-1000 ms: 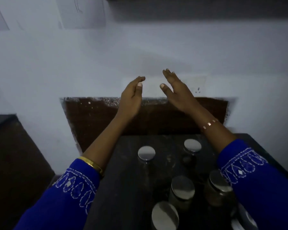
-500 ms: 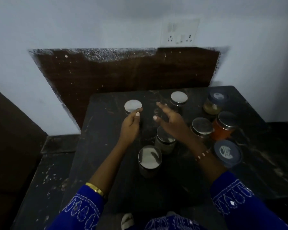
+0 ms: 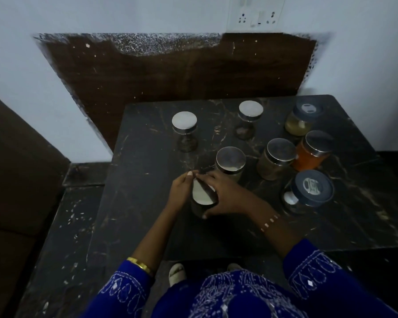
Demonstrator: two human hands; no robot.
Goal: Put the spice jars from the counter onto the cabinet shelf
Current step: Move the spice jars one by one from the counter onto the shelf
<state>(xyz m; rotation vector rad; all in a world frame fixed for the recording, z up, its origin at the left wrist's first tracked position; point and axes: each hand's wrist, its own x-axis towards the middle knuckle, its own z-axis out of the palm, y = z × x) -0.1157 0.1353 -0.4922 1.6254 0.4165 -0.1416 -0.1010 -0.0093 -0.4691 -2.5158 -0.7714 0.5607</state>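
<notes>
A steel-lidded glass spice jar [image 3: 201, 198] at the near middle of the dark marble tabletop [image 3: 147, 203] is gripped between the left hand [image 3: 182, 191] and right hand [image 3: 228, 195], fingers curled round it; its contents are hidden in dim light.

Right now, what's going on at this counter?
A person has both hands on the nearest steel-lidded jar: the left hand holds its left side and the right hand wraps over the lid and right side. The jar appears to sit on the dark counter, not yet lifted. Seven other jars stand untouched behind and to the right, including an orange-filled jar.
</notes>
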